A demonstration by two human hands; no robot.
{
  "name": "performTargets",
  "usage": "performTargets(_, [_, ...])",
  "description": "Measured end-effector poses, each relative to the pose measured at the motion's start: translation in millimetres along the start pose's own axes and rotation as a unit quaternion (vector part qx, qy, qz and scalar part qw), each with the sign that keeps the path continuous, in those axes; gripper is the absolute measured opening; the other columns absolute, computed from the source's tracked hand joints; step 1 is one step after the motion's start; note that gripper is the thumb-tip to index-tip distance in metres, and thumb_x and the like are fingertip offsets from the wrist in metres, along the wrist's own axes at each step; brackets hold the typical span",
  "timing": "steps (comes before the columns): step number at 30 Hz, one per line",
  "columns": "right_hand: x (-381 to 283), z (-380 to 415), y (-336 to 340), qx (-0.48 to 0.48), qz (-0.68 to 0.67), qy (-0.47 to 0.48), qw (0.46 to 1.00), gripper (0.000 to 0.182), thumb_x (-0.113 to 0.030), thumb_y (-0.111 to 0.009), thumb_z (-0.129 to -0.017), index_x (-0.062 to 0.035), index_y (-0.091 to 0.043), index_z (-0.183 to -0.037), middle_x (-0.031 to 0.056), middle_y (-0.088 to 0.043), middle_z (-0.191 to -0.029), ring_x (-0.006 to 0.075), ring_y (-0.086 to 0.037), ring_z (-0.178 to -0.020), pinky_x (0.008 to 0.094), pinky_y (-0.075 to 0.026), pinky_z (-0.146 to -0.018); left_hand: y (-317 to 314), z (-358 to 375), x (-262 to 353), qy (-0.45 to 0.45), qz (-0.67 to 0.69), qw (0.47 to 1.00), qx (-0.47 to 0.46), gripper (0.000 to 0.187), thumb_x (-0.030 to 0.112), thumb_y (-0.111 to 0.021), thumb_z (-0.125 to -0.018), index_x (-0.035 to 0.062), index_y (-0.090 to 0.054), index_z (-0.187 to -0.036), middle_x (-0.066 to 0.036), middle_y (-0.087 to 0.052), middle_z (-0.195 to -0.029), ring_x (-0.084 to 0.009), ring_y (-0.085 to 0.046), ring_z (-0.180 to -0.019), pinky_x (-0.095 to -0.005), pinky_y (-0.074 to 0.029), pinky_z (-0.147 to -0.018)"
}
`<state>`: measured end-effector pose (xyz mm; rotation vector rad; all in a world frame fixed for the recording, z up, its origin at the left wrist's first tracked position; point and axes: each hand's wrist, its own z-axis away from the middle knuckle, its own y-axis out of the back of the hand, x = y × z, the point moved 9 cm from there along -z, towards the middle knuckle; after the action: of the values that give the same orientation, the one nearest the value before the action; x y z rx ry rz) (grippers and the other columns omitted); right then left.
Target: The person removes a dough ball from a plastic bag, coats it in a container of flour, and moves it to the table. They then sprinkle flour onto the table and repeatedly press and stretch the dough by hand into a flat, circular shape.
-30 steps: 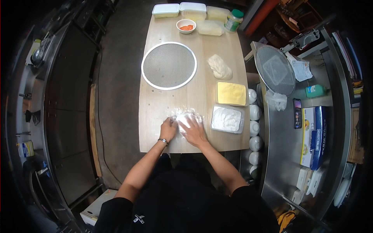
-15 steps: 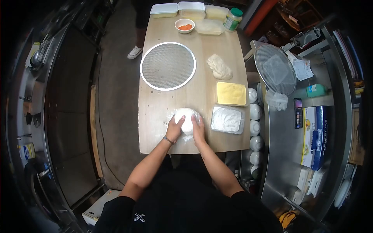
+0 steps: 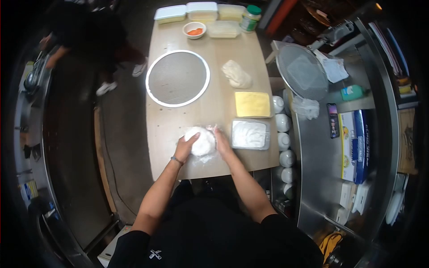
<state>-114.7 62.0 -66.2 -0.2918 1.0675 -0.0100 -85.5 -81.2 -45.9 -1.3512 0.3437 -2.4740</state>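
Note:
A round, white, floured dough ball (image 3: pixel 201 142) lies near the front edge of the wooden table, with scattered flour around it. My left hand (image 3: pixel 184 148) holds its left side, thumb on top. At its right side my right hand (image 3: pixel 221 142) is upright, its fingers together against the dough. To the right of my right hand is a clear tub of white flour (image 3: pixel 250 134). Behind that tub sits a container of yellow flour or powder (image 3: pixel 252 104). Further back rests a pale twisted dough piece (image 3: pixel 237 74).
A round mesh screen (image 3: pixel 178 78) lies at the table's left. Lidded containers (image 3: pixel 202 11), a bowl (image 3: pixel 194 30) and a green-lidded jar (image 3: pixel 250 19) line the far end. Another person (image 3: pixel 96 40) stands at the left. Stacked white bowls (image 3: pixel 283 123) are beside the table's right edge.
The view has shifted, so the table appears further left. The other person shows more fully at the left. My right hand has tilted more upright beside the dough; my left thumb lies over its top.

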Motion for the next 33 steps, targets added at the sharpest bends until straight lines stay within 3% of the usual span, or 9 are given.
performTargets(4, [14.4, 14.7, 23.2, 0.053, 0.091, 0.013, 0.994, 0.051, -0.043, -0.045, -0.098, -0.0019, -0.052, -0.128, 0.0067, -0.060, -0.113, 0.0149, -0.057, -0.102, 0.0287, -0.046, -0.085, 16.2, 6.7, -31.9, 0.011, 0.101, 0.995, 0.025, 0.034, 0.018, -0.066, -0.089, -0.0015, -0.058, -0.116, -0.009, -0.064, -0.110, -0.0174, -0.063, -0.098, -0.0311, -0.051, -0.086])
performTargets(12, [47.0, 39.6, 61.8, -0.078, 0.158, -0.097, 0.980, 0.051, -0.042, -0.058, -0.092, 0.0017, -0.056, -0.117, 0.0065, -0.062, -0.101, 0.0133, -0.057, -0.089, 0.0278, -0.049, -0.071, 20.3, 10.1, -38.2, 0.036, 0.125, 0.989, 0.064, 0.034, 0.017, -0.065, -0.089, -0.0002, -0.056, -0.117, -0.009, -0.064, -0.110, -0.0195, -0.063, -0.099, -0.0332, -0.051, -0.087])
performTargets(14, [42.6, 71.5, 81.5, -0.083, 0.269, -0.016, 0.959, 0.043, -0.040, -0.060, -0.091, 0.0016, -0.061, -0.103, 0.0035, -0.061, -0.086, 0.0131, -0.055, -0.077, 0.0298, -0.047, -0.068, 20.4, 10.0, -37.9, 0.040, 0.120, 0.990, 0.057, 0.034, 0.017, -0.065, -0.089, -0.0003, -0.057, -0.116, -0.009, -0.064, -0.110, -0.0196, -0.063, -0.099, -0.0332, -0.051, -0.086])
performTargets(16, [27.7, 100.3, 112.1, -0.067, 0.270, -0.076, 0.958, 0.033, -0.032, -0.060, -0.092, -0.0008, -0.061, -0.079, 0.0004, -0.052, -0.070, 0.0078, -0.045, -0.070, 0.0291, -0.042, -0.063, 21.8, 8.6, -38.5, 0.041, 0.117, 0.991, 0.054, 0.033, 0.017, -0.065, -0.089, -0.0004, -0.057, -0.115, -0.010, -0.064, -0.110, -0.0197, -0.063, -0.099, -0.0331, -0.051, -0.086])
performTargets(18, [15.7, 103.2, 169.2, 0.038, 0.327, -0.038, 0.943, 0.032, -0.029, -0.065, -0.088, -0.0005, -0.060, -0.074, 0.0009, -0.052, -0.065, 0.0092, -0.045, -0.065, 0.0307, -0.041, -0.060, 27.6, 7.4, -42.1, 0.041, 0.103, 0.992, 0.068, 0.031, 0.016, -0.066, -0.088, -0.0006, -0.058, -0.114, -0.009, -0.065, -0.108, -0.0196, -0.063, -0.097, -0.0327, -0.051, -0.085])
performTargets(22, [2.4, 80.6, 205.9, 0.069, 0.375, -0.074, 0.922, 0.026, -0.022, -0.071, -0.081, 0.0010, -0.062, -0.089, 0.0066, -0.059, -0.078, 0.0114, -0.050, -0.076, 0.0311, -0.045, -0.069, 25.3, 5.9, -40.2, 0.046, 0.109, 0.991, 0.067, 0.029, 0.015, -0.066, -0.088, -0.0003, -0.060, -0.112, -0.009, -0.066, -0.104, -0.0192, -0.064, -0.095, -0.0322, -0.051, -0.084])
performTargets(24, [-26.0, 66.7, 198.1, 0.096, 0.351, 0.181, 0.914, 0.042, -0.015, -0.073, -0.077, 0.0031, -0.056, -0.111, 0.0107, -0.060, -0.099, 0.0143, -0.052, -0.091, 0.0302, -0.045, -0.081, 24.1, 3.6, -38.3, 0.031, 0.110, 0.991, 0.067, 0.027, 0.014, -0.065, -0.087, -0.0001, -0.060, -0.110, -0.009, -0.066, -0.102, -0.0191, -0.065, -0.093, -0.0321, -0.051, -0.083])
performTargets(27, [-21.5, 56.8, 181.9, 0.033, 0.238, 0.039, 0.970, 0.058, -0.012, -0.073, -0.076, 0.0051, -0.046, -0.124, 0.0128, -0.056, -0.114, 0.0167, -0.050, -0.104, 0.0305, -0.042, -0.092, 20.2, 2.5, -35.6, 0.031, 0.103, 0.992, 0.066, 0.027, 0.014, -0.066, -0.087, -0.0004, -0.060, -0.109, -0.009, -0.066, -0.103, -0.0182, -0.064, -0.092, -0.0314, -0.051, -0.082])
performTargets(33, [-38.6, 25.1, 176.1, 0.054, 0.322, 0.095, 0.940, 0.053, -0.016, -0.074, -0.075, 0.0045, -0.051, -0.119, 0.0090, -0.059, -0.104, 0.0188, -0.054, -0.093, 0.0328, -0.045, -0.084, 51.8, -13.6, -40.8, -0.010, -0.122, 0.984, 0.127, 0.045, 0.025, -0.075, -0.080, -0.0049, -0.059, -0.110, -0.012, -0.066, -0.102, -0.0165, -0.064, -0.090, -0.0290, -0.051, -0.080])
